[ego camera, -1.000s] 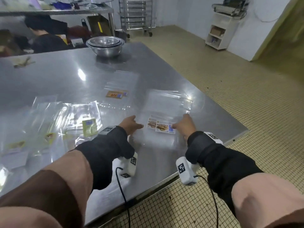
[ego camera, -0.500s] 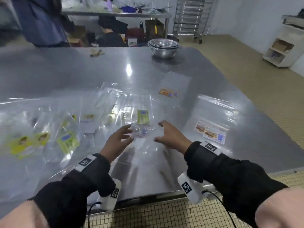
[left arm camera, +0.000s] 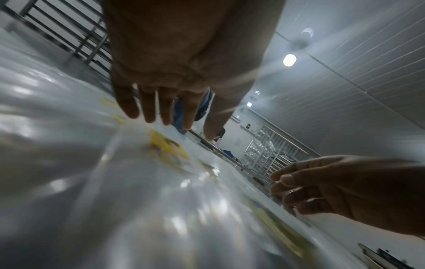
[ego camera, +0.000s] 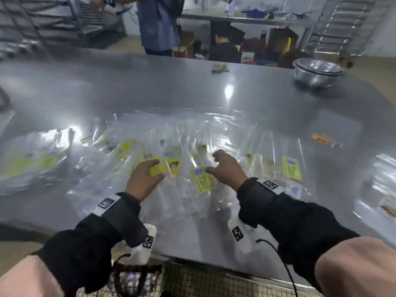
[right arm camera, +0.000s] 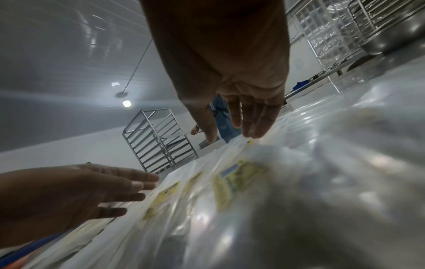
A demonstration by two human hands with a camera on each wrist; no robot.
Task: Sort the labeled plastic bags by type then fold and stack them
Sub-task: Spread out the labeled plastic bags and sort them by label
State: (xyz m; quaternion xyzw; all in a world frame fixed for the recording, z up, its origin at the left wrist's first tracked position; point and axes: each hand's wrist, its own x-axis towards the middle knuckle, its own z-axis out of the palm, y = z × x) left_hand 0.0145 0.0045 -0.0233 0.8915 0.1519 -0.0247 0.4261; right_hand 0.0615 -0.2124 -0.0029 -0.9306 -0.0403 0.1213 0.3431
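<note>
Several clear plastic bags with yellow and green labels lie spread and overlapping across the steel table point(ego camera: 192, 88). A bag with a green-yellow label point(ego camera: 202, 181) lies between my hands. My left hand point(ego camera: 147, 174) hovers just over a yellow-labelled bag point(ego camera: 157, 169), fingers relaxed and spread, holding nothing. My right hand point(ego camera: 225, 167) hovers to the right of it, fingers loosely bent, also empty. The left wrist view shows my left hand point(left arm camera: 165, 109) above a yellow label point(left arm camera: 165, 145). The right wrist view shows my right hand point(right arm camera: 243, 120) above the bags point(right arm camera: 230, 182).
Steel bowls point(ego camera: 317, 70) stand at the far right of the table. An orange-labelled bag point(ego camera: 325, 140) and a bread-labelled bag point(ego camera: 385, 207) lie apart at the right. A person in blue point(ego camera: 158, 24) stands beyond the table; another sits behind it. Racks stand at back.
My hands left the bread-labelled bag at the right and moved left over the pile of yellow-labelled bags. My view turned left with them.
</note>
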